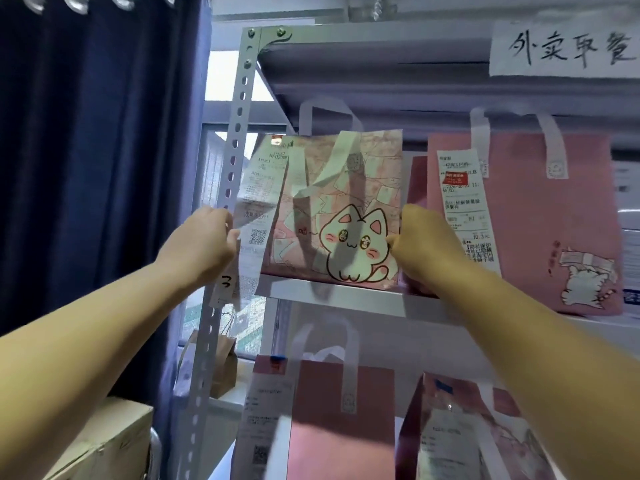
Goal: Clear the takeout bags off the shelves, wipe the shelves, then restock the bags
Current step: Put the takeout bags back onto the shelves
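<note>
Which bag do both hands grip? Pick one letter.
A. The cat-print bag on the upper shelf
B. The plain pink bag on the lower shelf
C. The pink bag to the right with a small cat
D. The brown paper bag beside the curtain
A: the left hand and right hand pinch opposite side edges of the cat-print bag, which sits at the upper shelf.

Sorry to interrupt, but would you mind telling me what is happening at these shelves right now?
A person is holding the cat-print bag by its two sides, left hand on one edge and right hand on the other, at the front edge of the upper shelf. A pink bag stands beside it, and more bags sit on the shelf below, so the shelves are not empty.
</note>
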Available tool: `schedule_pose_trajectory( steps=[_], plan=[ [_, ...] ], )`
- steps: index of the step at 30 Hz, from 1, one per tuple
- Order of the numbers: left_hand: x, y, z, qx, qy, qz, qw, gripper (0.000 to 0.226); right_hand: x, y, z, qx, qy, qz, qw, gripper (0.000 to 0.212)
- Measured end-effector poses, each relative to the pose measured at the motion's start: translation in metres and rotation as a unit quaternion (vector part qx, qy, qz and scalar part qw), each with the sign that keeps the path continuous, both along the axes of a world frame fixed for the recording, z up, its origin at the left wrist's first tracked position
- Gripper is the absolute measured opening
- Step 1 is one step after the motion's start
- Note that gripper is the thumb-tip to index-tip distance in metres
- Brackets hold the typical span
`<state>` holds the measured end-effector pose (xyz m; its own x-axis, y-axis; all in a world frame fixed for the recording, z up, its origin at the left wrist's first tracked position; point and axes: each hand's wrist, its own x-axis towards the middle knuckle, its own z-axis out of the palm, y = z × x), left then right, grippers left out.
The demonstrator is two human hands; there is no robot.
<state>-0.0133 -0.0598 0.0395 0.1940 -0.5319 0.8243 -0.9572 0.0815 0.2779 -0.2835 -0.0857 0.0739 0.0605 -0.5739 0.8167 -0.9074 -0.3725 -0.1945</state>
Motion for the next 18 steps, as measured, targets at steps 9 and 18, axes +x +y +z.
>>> schedule_pose_trajectory(
  steps=[9, 18],
  plan=[
    [0.002, 0.004, -0.008, -0.024, 0.048, -0.069, 0.996, 0.022, -0.011, 0.027, -0.005, -0.058, -0.099, 0.1, 0.988, 0.022],
    [-0.021, 0.06, -0.021, -0.107, 0.169, -0.155, 0.967, 0.015, -0.029, 0.06, -0.018, -0.113, -0.157, 0.197, 0.961, 0.015]
  ],
)
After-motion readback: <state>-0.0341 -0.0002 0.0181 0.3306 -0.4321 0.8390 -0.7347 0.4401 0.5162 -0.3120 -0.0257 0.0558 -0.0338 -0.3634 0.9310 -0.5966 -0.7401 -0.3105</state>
